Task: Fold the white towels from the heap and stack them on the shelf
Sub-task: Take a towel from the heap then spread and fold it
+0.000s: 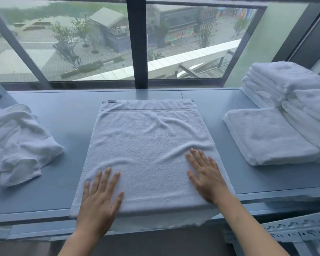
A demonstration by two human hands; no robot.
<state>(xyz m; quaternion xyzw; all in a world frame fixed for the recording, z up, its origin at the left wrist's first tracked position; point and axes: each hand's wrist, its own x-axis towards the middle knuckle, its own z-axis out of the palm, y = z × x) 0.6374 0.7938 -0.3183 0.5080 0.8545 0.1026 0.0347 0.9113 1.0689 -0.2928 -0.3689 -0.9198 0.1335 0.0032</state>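
- 2 bare hands lie palm-down on a white towel spread across the middle of the grey worktop.
- The left hand rests flat on the towel's near left part, its fingers spread apart and pointing away from the person, gripping nothing.
- The right hand lies flat on the near right part, a little farther in than the left, its fingers also spread and pressed onto the cloth, holding nothing.
- The towel looks doubled over: a lower layer shows beyond the far edge as a strip carrying a small dark label at its far left corner, and more cloth hangs over the worktop's near edge under the wrists.
- Low wrinkles run across the towel, 1 curving just ahead of each hand.
- A crumpled heap of white towels sits at the left of the worktop, apart from the spread towel.
- At the right, 1 folded towel lies flat, nearest the spread one but not touching it; behind it and against it stands a taller stack of folded towels.
- A large window with a dark upright bar runs along the far side of the worktop.
- A perforated metal strut shows at the lower right, below the worktop.
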